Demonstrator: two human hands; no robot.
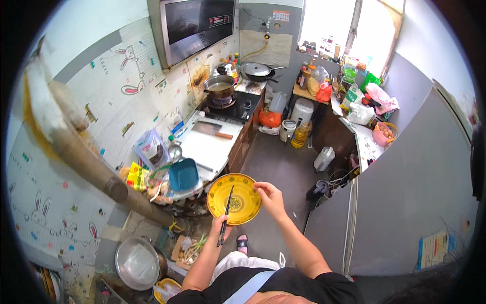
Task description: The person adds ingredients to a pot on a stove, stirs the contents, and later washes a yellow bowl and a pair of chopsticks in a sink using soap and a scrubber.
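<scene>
My left hand grips the near edge of a yellow plate with a dark patterned rim and a round motif at its middle. The same hand holds a pair of black chopsticks, which slant across the plate. At the plate's upper right rim, the fingertips of my right hand pinch the edge. No food shows on the plate. Beyond it, a cleaver with a wooden handle lies on the white counter. Left of the plate sits a blue-green square basin.
A pot stands over a lit flame on the black gas stove. Behind it is a lidded wok. A thick pipe crosses at left. The grey refrigerator flanks my right. An oil bottle stands on the floor.
</scene>
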